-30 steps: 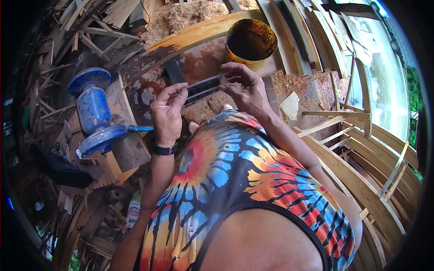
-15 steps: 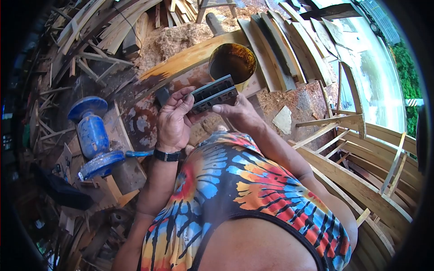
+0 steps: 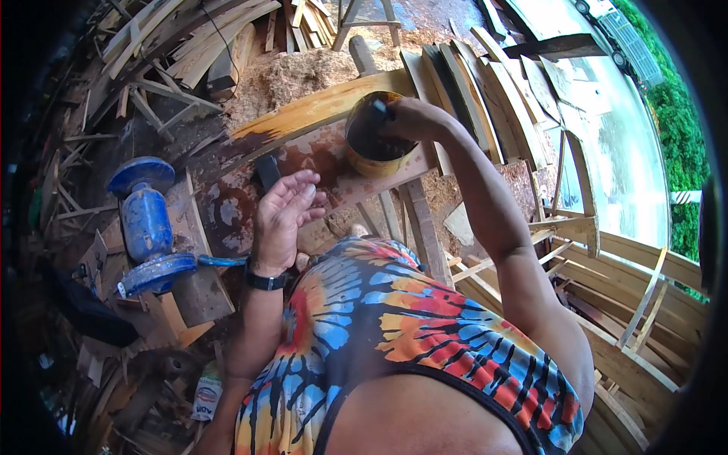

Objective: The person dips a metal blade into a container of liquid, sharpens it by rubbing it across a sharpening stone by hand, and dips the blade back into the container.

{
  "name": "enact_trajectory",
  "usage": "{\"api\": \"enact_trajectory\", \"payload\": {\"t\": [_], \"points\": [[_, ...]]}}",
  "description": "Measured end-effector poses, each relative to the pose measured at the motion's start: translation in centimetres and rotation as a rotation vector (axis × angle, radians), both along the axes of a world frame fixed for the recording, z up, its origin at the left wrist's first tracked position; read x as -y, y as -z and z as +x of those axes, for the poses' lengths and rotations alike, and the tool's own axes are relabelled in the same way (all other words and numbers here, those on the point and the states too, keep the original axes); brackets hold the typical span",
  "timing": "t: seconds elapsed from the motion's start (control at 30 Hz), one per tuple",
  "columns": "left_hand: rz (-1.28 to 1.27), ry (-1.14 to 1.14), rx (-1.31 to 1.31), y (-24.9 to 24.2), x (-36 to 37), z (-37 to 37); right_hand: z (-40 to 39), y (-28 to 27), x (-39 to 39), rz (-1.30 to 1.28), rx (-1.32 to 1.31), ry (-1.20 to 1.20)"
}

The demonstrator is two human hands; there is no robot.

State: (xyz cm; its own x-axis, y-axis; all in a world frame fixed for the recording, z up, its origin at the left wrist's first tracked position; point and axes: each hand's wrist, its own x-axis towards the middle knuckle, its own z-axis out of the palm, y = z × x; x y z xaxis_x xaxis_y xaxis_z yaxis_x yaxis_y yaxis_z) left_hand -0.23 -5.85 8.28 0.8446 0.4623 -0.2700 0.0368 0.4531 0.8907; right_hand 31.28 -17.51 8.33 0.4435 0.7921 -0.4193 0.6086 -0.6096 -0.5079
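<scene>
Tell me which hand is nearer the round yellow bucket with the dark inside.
Right. The right hand is at the mouth of the bucket, partly inside; the left hand is open and clear of it, to its left.

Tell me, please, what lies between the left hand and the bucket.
The head view shows only stained board between the left hand and the bucket; no separate object lies there.

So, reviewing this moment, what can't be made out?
All in the head view:
- What the right hand grips, if anything: fingers blurred against the bucket.
- Bucket's depth of contents: lost in its dark inside.
- Full lettering on the bag: too small.
- The feet: mostly hidden by the shirt.
</scene>
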Motion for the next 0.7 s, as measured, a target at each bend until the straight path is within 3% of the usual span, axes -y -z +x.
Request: {"api": "enact_trajectory", "payload": {"t": [0.17, 0.2, 0.37, 0.5, 0.6, 0.7], "points": [[0.093, 0.028, -0.053, 0.9, 0.0, -1.2, 1.7, 5.5, -3.9, -0.317, 0.301, -0.606], [0.104, 0.022, -0.055, 1.0, -0.1, -1.5, 1.4, 4.9, -3.9, -0.337, 0.184, -0.538], [0.119, 0.018, -0.103, 2.7, -0.9, -3.0, 2.0, 9.4, -3.9, -0.399, 0.194, -0.574], [0.224, 0.086, -0.186, 4.0, -1.2, -3.2, 1.9, 8.3, -3.3, -0.397, 0.221, -0.609], [0.322, 0.106, -0.212, 4.1, -1.5, -3.3, 1.6, 5.9, -2.3, -0.263, 0.386, -0.529], [0.403, 0.099, -0.222, 3.8, -1.8, -3.1, 0.4, 2.5, -0.4, -0.012, 0.429, -0.295]]}}
